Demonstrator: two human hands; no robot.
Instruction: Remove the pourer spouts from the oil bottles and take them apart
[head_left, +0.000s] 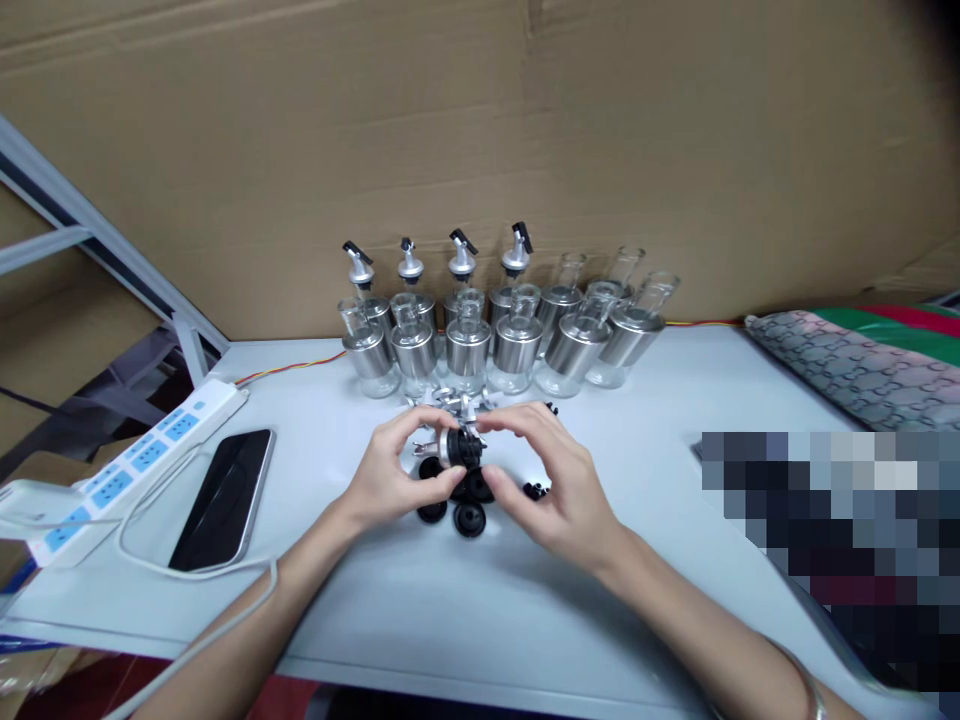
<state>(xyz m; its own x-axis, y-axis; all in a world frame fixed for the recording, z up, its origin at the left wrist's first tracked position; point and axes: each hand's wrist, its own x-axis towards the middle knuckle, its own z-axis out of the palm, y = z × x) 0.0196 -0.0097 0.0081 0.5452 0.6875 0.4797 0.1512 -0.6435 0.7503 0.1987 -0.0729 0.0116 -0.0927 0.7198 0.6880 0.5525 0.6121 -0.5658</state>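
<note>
My left hand (386, 468) is closed on a bottle pourer (447, 448), which lies sideways with its silver spout to the left and its ribbed black stopper to the right. Beside the stopper end, my right hand (559, 485) has thumb and index finger apart; whether a fingertip touches the stopper I cannot tell. Below them on the table lie several round black caps (470, 520). Small black pieces (535, 490) lie near my right palm. Loose silver spout parts (450, 398) are heaped just beyond my fingers, partly hidden.
Glass bottles with steel sleeves (469, 350) stand in rows at the back; several rear ones carry pourers (463, 258). On the left are a phone (225, 495), a power strip (142, 465) and a white cable (225, 568). A patterned bag (877, 380) lies right. Cardboard (465, 130) rises behind.
</note>
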